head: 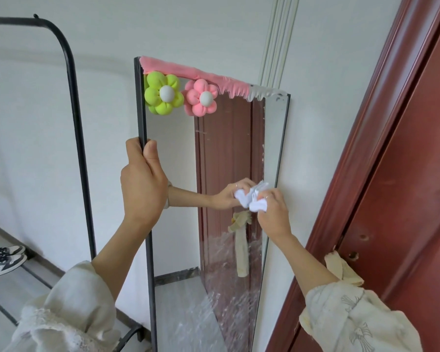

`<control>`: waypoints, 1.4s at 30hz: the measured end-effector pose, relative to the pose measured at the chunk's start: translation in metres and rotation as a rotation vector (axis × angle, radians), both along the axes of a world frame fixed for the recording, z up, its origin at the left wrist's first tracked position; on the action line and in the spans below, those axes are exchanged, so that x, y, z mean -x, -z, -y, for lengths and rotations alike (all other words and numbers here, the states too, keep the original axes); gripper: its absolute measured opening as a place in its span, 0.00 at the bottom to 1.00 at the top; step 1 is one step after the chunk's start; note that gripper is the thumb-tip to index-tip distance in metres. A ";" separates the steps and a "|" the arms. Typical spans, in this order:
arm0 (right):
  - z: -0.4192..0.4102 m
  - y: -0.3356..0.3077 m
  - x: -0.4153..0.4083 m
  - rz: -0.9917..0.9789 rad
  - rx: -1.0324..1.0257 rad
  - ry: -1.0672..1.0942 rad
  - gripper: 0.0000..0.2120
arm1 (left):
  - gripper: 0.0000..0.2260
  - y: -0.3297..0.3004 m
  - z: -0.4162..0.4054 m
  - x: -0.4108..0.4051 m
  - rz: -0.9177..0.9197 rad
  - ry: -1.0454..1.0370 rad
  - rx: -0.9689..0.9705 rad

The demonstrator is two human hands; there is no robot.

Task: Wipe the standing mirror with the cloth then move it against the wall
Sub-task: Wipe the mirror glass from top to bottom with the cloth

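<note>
Close beside the mirror (214,153), black rack (79,138) left, red door (404,174) right.

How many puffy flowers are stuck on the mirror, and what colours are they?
Green flower: 1
Pink flower: 1
Total: 2 flowers, both near the top of the mirror.

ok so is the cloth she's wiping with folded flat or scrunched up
Scrunched up. The white cloth is bunched into a crumpled wad in the right hand, pressed on the mirror glass near its right edge.
</note>
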State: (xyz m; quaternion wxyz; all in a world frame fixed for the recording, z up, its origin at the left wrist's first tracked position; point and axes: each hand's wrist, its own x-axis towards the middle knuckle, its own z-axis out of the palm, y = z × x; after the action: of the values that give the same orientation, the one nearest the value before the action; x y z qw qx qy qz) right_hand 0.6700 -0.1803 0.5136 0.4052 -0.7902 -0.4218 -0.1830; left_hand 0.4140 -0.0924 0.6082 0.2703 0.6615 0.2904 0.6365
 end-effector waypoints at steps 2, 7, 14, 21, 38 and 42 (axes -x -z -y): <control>0.010 0.002 -0.011 -0.068 0.189 -0.076 0.16 | 0.13 0.000 0.001 0.000 -0.005 0.007 0.007; 0.016 -0.046 -0.028 -0.277 -0.100 0.072 0.10 | 0.12 0.001 0.002 0.000 -0.010 0.013 0.004; -0.026 -0.102 -0.002 -0.083 -0.180 0.059 0.15 | 0.13 -0.001 0.000 0.001 -0.010 -0.001 -0.001; -0.001 0.001 0.043 -0.104 0.093 -0.191 0.15 | 0.11 -0.001 0.003 0.003 0.002 0.016 -0.002; -0.025 -0.144 -0.022 -0.349 -0.297 0.108 0.20 | 0.13 0.000 0.003 0.002 -0.016 0.022 0.004; -0.033 -0.143 -0.011 -0.336 -0.271 0.094 0.26 | 0.13 0.000 0.002 0.003 -0.015 0.020 0.007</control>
State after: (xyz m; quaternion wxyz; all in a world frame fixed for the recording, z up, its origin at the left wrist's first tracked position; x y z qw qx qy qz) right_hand 0.6810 -0.1476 0.6566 0.5634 -0.7666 -0.2828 -0.1227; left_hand 0.4112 -0.0942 0.6081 0.2769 0.6682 0.2880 0.6276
